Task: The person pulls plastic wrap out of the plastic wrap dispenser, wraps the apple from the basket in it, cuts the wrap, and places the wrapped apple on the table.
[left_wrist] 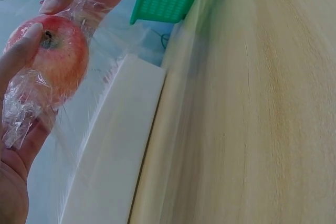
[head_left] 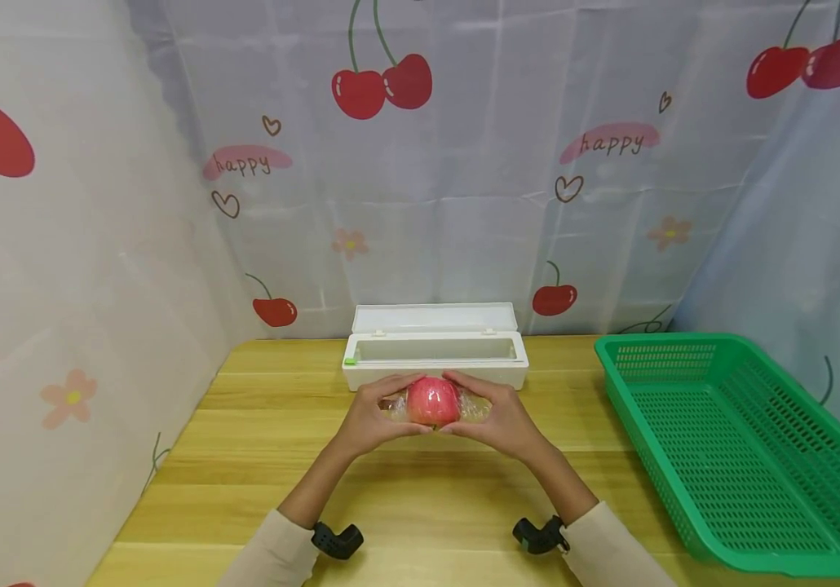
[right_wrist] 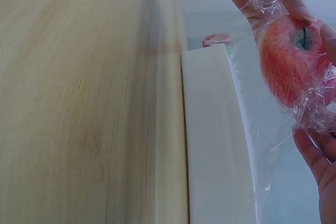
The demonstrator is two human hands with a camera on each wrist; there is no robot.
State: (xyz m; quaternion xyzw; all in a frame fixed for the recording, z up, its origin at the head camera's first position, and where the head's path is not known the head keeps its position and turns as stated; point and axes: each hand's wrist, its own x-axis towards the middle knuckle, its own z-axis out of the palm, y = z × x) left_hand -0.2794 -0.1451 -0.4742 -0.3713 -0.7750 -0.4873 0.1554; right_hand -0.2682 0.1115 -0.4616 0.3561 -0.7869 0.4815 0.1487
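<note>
A red apple (head_left: 433, 401) in clear plastic wrap is held up between both hands, above the table. My left hand (head_left: 376, 417) grips it from the left, thumb near the stem and fingers curled behind. From the other side my right hand (head_left: 497, 417) grips it the same way. Bunched plastic wrap (left_wrist: 23, 106) gathers at the apple's sides, inside the curve of each hand; in the right wrist view the crumpled wrap (right_wrist: 315, 106) shows below the apple. Just beyond the hands stands a white wrap dispenser box (head_left: 435, 377), its lid (head_left: 435, 317) raised.
A green plastic basket (head_left: 684, 481) stands on the right of the wooden table (head_left: 280, 424). Behind the table hangs a curtain (head_left: 464, 204) printed with cherries, with further cloth on both sides. A black wrist camera (head_left: 338, 541) sits at the left cuff, another at the right.
</note>
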